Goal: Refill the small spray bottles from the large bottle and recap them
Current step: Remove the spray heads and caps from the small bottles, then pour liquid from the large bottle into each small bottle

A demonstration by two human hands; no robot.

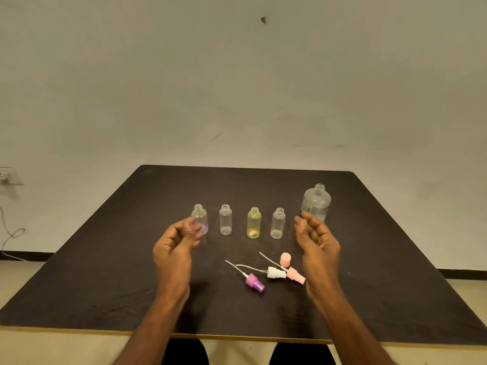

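- Head view: four small spray bottles stand uncapped in a row on the dark bench [395, 259]: a clear one with a pinkish base [200, 218] at the left, then a clear bottle [225, 219], a yellow bottle [254, 223] and another clear bottle [278, 223].
- The large bottle [316, 202] stands open at the right end of the row, just behind the right hand [317, 239].
- Both hands hover over the bench with fingers loosely curled, holding nothing; the left hand [176, 239] is just in front of the leftmost bottle.
- The spray tops lie near the front: a purple one [254, 283], a white one [276, 273] and a pink one [296, 275], with a pink cap [285, 259] standing beside them.
- The step in hand looks like starting the pour. Grip the large bottle round its body with the right hand, steady one small bottle at its base with the left, and tip slowly, since the small necks are narrow and light bottles topple easily.
- Keep the dip tubes off the spill zone.
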